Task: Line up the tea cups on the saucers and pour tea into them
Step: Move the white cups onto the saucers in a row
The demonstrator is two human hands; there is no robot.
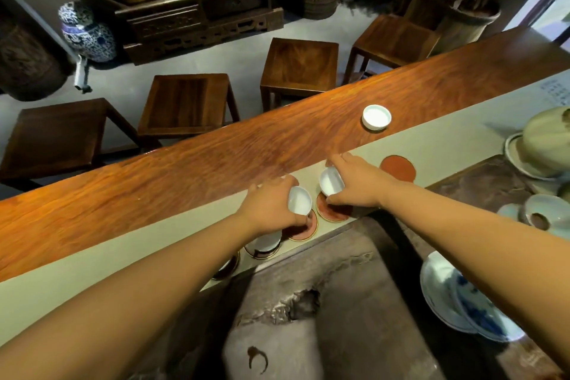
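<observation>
Cups in both hands, over the red saucers

Left hand point(271, 207) closed around a small white cup point(299, 200), tilted so its pale inside faces the camera, held above a red saucer point(303, 230) on the grey runner point(431, 145). Right hand point(357, 185) gripping a second white cup point(331, 180), likewise tilted, just over the next red saucer point(334, 213). Whether either cup base touches its saucer: cannot tell, fingers in the way.

Further right on the runner, a third red saucer point(398, 168), bare. Left of the held cups, one white cup already seated point(266, 241) on a dark gold-rimmed saucer point(262, 253), partly hidden under the left forearm; beyond that, another dark saucer point(226, 267), mostly covered by the arm.

Out on the orange wooden table point(216, 157), well apart from the row, a lone white cup point(376, 116), upright.

Below the runner, a dark stone tea tray point(324, 287) with a rough hollow. At the right edge, a blue-and-white bowl point(465, 305), pale celadon dishes point(543, 216) and a greenish lidded vessel point(546, 142).

Behind the table, four square wooden stools point(185, 102) on a grey floor, plus a blue-and-white jar point(86, 31).
</observation>
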